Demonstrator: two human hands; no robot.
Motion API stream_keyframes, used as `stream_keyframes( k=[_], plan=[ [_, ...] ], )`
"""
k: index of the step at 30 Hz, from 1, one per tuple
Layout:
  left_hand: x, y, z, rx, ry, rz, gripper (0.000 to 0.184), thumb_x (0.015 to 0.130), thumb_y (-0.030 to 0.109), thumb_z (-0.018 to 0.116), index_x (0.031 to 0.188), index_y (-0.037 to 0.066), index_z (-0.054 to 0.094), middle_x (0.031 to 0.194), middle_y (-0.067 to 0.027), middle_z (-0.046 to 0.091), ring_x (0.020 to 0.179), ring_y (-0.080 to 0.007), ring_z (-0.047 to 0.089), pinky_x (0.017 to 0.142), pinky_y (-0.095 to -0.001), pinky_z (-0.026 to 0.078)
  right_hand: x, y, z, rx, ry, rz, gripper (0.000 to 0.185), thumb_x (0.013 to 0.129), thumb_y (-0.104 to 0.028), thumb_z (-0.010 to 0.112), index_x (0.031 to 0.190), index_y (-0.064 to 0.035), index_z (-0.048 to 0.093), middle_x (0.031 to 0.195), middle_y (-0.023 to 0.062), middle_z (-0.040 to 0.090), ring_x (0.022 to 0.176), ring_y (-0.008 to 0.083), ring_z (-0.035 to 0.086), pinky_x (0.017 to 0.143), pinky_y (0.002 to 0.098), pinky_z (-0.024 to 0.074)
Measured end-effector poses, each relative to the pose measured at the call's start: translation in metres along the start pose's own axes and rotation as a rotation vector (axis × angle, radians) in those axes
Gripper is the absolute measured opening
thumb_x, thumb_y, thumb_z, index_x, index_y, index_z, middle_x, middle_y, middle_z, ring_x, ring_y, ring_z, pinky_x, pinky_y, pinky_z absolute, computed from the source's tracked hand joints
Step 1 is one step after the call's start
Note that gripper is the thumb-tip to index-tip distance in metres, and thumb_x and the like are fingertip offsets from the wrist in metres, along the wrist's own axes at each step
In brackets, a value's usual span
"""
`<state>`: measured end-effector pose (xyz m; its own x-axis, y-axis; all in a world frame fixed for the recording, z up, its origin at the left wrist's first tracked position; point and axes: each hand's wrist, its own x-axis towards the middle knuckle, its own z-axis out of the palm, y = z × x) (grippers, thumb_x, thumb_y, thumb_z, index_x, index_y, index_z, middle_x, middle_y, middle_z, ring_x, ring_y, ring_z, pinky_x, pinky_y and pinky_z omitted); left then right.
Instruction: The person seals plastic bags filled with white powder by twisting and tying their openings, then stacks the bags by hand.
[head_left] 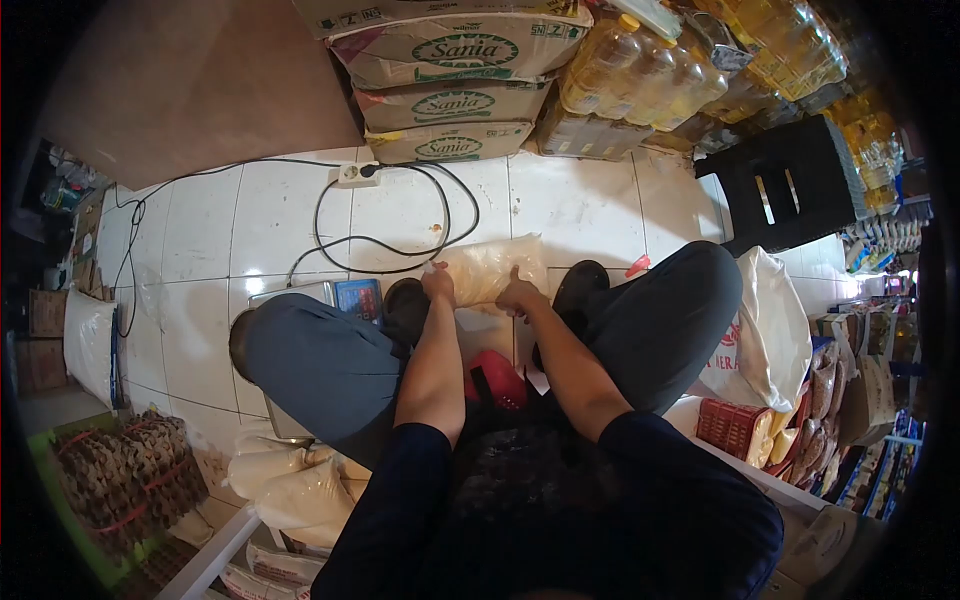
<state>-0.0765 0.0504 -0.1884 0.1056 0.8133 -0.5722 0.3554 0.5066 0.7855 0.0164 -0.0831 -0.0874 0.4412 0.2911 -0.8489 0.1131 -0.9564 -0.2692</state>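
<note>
A clear plastic bag with pale contents (485, 270) lies on the white tiled floor between my feet. My left hand (438, 284) pinches its left end, fingers closed. At its lower right side, my right hand (520, 296) rests on the plastic with the thumb stretched forward and the other fingers curled; what those fingers hold is hard to make out. A scale with a blue display panel (358, 299) stands left of my left foot, partly hidden by my leg. Below the hands, a red object (495, 380) shows between my legs.
A power strip (357, 176) with a looped black cable lies ahead. Cartons (450, 102) and bottles of yellow oil (640, 75) are stacked beyond. A black stool (780, 190) and a white sack (765, 330) stand right. Filled bags (300, 490) sit lower left.
</note>
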Motion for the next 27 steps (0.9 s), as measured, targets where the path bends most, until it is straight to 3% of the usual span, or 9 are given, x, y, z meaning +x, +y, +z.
stream_keyframes(
  k=[3, 5, 9, 11, 14, 17, 22, 25, 27],
  plan=[
    [0.003, 0.0, 0.0, -0.029, -0.021, -0.008, 0.038, 0.095, 0.032, 0.044, 0.085, 0.004, 0.067, 0.093, -0.0122, 0.064, 0.085, -0.0239, 0.058, 0.078, -0.0353, 0.045, -0.003, -0.004, -0.006, -0.061, -0.011, 0.0, 0.089, 0.071, -0.007, 0.052, 0.141, 0.0081, 0.0, 0.076, 0.0149, 0.066, 0.058, 0.0188, 0.062, 0.051, 0.0304, 0.0504],
    [0.0, 0.002, 0.0, -0.017, -0.015, 0.002, 0.038, 0.095, 0.032, 0.044, 0.085, 0.004, 0.067, 0.094, -0.012, 0.064, 0.086, -0.0242, 0.058, 0.078, -0.0356, 0.045, 0.007, -0.012, -0.011, -0.096, -0.065, 0.01, 0.086, 0.072, -0.008, 0.052, 0.142, 0.0076, 0.003, 0.077, 0.0155, 0.066, 0.059, 0.0198, 0.064, 0.052, 0.0306, 0.0506],
    [0.0, 0.004, -0.001, 0.002, -0.022, -0.026, 0.037, 0.095, 0.03, 0.044, 0.083, 0.004, 0.067, 0.094, -0.0116, 0.064, 0.087, -0.025, 0.059, 0.079, -0.036, 0.045, 0.015, -0.01, 0.012, -0.119, 0.15, -0.042, 0.075, 0.069, -0.015, 0.059, 0.134, 0.0104, 0.03, 0.071, 0.0121, 0.066, 0.055, 0.021, 0.062, 0.048, 0.0354, 0.052],
    [-0.002, 0.006, -0.002, -0.011, -0.023, -0.027, 0.037, 0.095, 0.03, 0.043, 0.083, 0.004, 0.066, 0.094, -0.0114, 0.064, 0.088, -0.0249, 0.059, 0.079, -0.0361, 0.045, 0.021, -0.004, 0.017, -0.116, 0.118, -0.04, 0.066, 0.068, -0.014, 0.058, 0.127, 0.0115, 0.039, 0.072, 0.013, 0.066, 0.054, 0.0215, 0.063, 0.048, 0.0342, 0.0522],
    [-0.001, 0.001, -0.002, -0.014, -0.036, -0.004, 0.036, 0.095, 0.029, 0.043, 0.084, 0.004, 0.066, 0.094, -0.0114, 0.064, 0.088, -0.0243, 0.058, 0.079, -0.0361, 0.045, 0.032, -0.005, 0.003, -0.181, -0.105, -0.049, 0.071, 0.069, -0.013, 0.056, 0.13, 0.0127, 0.032, 0.073, 0.0144, 0.067, 0.052, 0.0225, 0.064, 0.047, 0.0339, 0.0523],
    [0.012, -0.006, 0.001, -0.001, -0.034, 0.011, 0.036, 0.095, 0.029, 0.043, 0.085, 0.004, 0.065, 0.094, -0.0109, 0.064, 0.087, -0.0237, 0.058, 0.078, -0.0362, 0.045, 0.012, -0.026, -0.013, -0.187, -0.105, -0.081, 0.065, 0.074, -0.01, 0.051, 0.134, 0.0067, 0.034, 0.071, 0.0161, 0.066, 0.052, 0.0222, 0.064, 0.049, 0.0328, 0.0519],
    [0.024, -0.021, 0.004, -0.084, -0.068, 0.03, 0.034, 0.095, 0.029, 0.043, 0.085, 0.004, 0.064, 0.092, -0.0106, 0.062, 0.085, -0.0235, 0.057, 0.076, -0.0377, 0.046, -0.003, -0.018, 0.011, -0.02, 0.043, -0.007, 0.037, 0.073, -0.006, 0.05, 0.109, 0.0015, 0.059, 0.069, 0.0161, 0.066, 0.053, 0.0234, 0.064, 0.051, 0.0339, 0.052],
    [0.024, -0.025, 0.004, -0.083, -0.085, 0.032, 0.034, 0.096, 0.031, 0.043, 0.086, 0.004, 0.063, 0.092, -0.0111, 0.062, 0.084, -0.0236, 0.058, 0.075, -0.0385, 0.047, 0.004, -0.011, 0.008, -0.061, -0.021, -0.026, 0.052, 0.072, -0.006, 0.051, 0.123, 0.0008, 0.043, 0.072, 0.0161, 0.066, 0.052, 0.0237, 0.064, 0.051, 0.0343, 0.0525],
    [0.024, -0.022, 0.004, -0.075, -0.084, 0.014, 0.035, 0.096, 0.031, 0.043, 0.086, 0.004, 0.063, 0.092, -0.0117, 0.062, 0.084, -0.0236, 0.058, 0.075, -0.0387, 0.048, 0.019, -0.017, 0.0, -0.154, -0.076, -0.072, 0.074, 0.072, -0.007, 0.052, 0.139, -0.0027, 0.022, 0.074, 0.0161, 0.066, 0.052, 0.0236, 0.064, 0.051, 0.0339, 0.0529]
  ],
)
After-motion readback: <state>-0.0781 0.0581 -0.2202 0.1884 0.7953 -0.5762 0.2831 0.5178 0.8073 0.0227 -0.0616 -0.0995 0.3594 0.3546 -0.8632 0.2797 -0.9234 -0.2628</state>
